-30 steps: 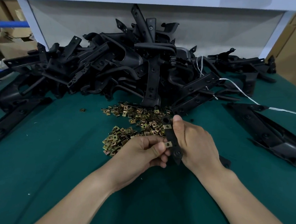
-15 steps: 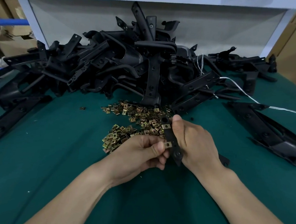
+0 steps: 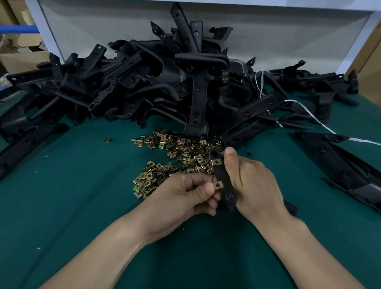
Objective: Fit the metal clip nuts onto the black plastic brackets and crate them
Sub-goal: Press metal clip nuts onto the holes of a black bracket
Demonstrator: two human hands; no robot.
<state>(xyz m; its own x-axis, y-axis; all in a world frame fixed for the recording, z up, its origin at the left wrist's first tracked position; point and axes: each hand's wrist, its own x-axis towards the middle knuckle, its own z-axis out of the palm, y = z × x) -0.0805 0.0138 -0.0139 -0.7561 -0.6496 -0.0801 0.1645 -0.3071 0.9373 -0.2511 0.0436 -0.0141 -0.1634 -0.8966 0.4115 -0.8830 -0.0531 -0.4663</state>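
My right hand [image 3: 251, 184] grips a narrow black plastic bracket [image 3: 223, 177] upright over the green table, thumb near its top end. One brass clip nut [image 3: 217, 162] sits on the bracket's upper part. My left hand [image 3: 188, 192] pinches a second clip nut [image 3: 218, 185] against the bracket's lower left edge. Just behind both hands lies a loose heap of brass clip nuts [image 3: 172, 161]. Farther back stands a big pile of black brackets [image 3: 166, 86].
A long black bracket [image 3: 350, 173] lies at the right, another [image 3: 20, 152] at the left. A white strap [image 3: 317, 121] runs off to the right. One stray clip nut [image 3: 107, 140] lies apart. Cardboard boxes [image 3: 380, 62] stand beyond the table. No crate is in view.
Both hands and the held bracket stay almost where they were. The left thumb and fingers have shifted slightly on the lower clip nut.
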